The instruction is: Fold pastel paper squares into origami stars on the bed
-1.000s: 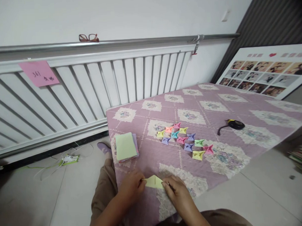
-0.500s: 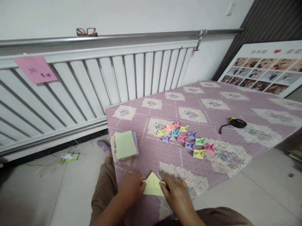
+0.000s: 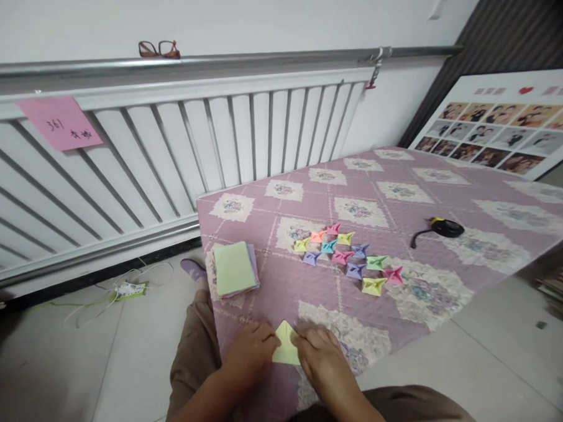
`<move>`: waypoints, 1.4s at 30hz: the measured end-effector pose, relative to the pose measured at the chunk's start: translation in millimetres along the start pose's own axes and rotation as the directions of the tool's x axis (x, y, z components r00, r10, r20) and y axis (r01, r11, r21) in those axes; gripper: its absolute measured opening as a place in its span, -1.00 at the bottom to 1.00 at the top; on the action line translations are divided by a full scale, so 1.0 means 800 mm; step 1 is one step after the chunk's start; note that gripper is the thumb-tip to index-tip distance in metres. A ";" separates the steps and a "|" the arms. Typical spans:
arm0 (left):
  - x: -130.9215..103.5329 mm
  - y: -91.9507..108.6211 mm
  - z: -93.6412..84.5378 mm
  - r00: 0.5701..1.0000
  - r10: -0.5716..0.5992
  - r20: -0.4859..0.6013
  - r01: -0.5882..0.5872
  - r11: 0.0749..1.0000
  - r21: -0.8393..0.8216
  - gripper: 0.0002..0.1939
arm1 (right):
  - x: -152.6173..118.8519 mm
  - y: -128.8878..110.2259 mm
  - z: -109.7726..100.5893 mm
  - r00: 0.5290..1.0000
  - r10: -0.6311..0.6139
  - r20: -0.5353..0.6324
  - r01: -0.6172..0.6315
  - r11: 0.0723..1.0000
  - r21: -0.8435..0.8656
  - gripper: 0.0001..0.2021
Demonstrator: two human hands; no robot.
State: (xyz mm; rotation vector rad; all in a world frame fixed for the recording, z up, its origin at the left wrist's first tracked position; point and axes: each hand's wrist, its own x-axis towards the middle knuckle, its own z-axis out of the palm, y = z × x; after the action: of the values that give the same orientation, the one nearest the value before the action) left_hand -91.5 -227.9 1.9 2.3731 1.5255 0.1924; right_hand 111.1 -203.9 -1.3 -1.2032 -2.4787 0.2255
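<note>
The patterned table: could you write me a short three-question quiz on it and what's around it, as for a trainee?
1. True or false: the left hand and right hand both touch the pale yellow folded paper.
2. Seen from the camera, where is the paper stack relative to the small folded papers? A) left B) right C) underneath
3. Fill in: the pink note on the radiator bears the number ___.

Key: 1. True; 2. A; 3. 361
</note>
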 end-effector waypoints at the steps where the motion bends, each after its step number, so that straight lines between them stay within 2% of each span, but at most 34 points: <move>1: -0.001 0.000 -0.002 1.000 0.001 0.005 -0.001 1.000 -0.029 -0.87 | 0.000 -0.001 -0.004 1.000 0.014 0.017 -0.015 0.999 0.035 -0.76; 5: -0.005 0.000 -0.013 0.999 0.009 0.032 -0.005 0.994 -0.109 -0.75 | 0.003 -0.004 -0.022 0.988 0.060 0.139 -0.084 0.982 0.171 -0.64; 10: -0.003 -0.001 -0.015 0.999 0.023 0.033 -0.020 0.997 -0.075 -0.84 | 0.006 -0.005 -0.028 0.978 0.097 0.186 -0.137 0.967 0.214 -0.59; 15: -0.005 -0.001 -0.006 0.999 0.012 -0.044 -0.016 0.995 -0.095 -0.91 | 0.005 -0.008 -0.026 0.988 0.079 0.134 -0.104 0.976 0.192 -0.65; 18: -0.009 0.001 -0.002 0.989 -0.094 -0.115 0.080 0.990 -0.118 -0.89 | 0.003 -0.005 -0.019 0.993 0.074 0.090 -0.087 0.984 0.155 -0.78; 22: -0.013 0.007 -0.003 0.953 -0.242 -0.180 0.214 0.964 -0.159 -0.90 | 0.000 0.005 -0.003 0.996 0.091 0.018 -0.092 0.989 0.116 -0.92; 30: -0.006 0.008 -0.007 0.913 -0.368 -0.179 0.339 0.925 -0.172 -0.88 | -0.002 0.005 0.009 0.980 0.187 -0.072 -0.186 0.982 0.019 -0.81; 36: -0.001 0.007 -0.009 0.911 -0.382 -0.154 0.359 0.920 -0.159 -0.82 | 0.001 0.000 0.008 0.974 0.207 -0.096 -0.210 0.977 -0.020 -0.75; 42: 0.002 0.009 -0.013 0.909 -0.396 -0.127 0.380 0.915 -0.133 -0.85 | 0.002 0.000 0.010 0.968 0.220 -0.120 -0.224 0.975 -0.017 -0.75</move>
State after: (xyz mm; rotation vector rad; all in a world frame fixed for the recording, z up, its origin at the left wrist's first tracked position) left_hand -87.7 -226.9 14.0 1.9599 1.9702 0.3562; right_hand 106.5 -202.3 -8.4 -1.4643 -2.2540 0.1705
